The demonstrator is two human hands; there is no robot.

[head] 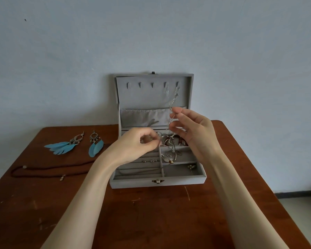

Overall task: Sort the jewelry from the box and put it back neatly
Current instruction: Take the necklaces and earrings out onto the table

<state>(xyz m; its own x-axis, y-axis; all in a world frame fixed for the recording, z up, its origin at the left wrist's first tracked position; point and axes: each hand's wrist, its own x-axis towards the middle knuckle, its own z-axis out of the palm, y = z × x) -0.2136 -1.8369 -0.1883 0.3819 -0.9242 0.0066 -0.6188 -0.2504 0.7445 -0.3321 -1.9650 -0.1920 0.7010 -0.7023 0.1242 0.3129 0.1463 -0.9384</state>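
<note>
An open grey jewelry box [199, 178] stands at the table's back, its lid upright against the wall. A thin silver chain [172, 103] hangs from the lid's right hooks. My right hand [192, 130] pinches that chain between thumb and fingers in front of the lid pocket. My left hand [138, 146] is over the box's left compartments, its fingertips pinched on a thin strand leading into a tangle of bracelets [171, 146]. Small earrings [152, 160] and a ring [191, 166] lie in the tray compartments.
Two blue feather earrings [61, 147] [95, 146] lie on the brown wooden table [151, 212] to the left of the box. A dark brown cord necklace [50, 170] with a small pendant lies in front of them. The table's right edge drops to the floor.
</note>
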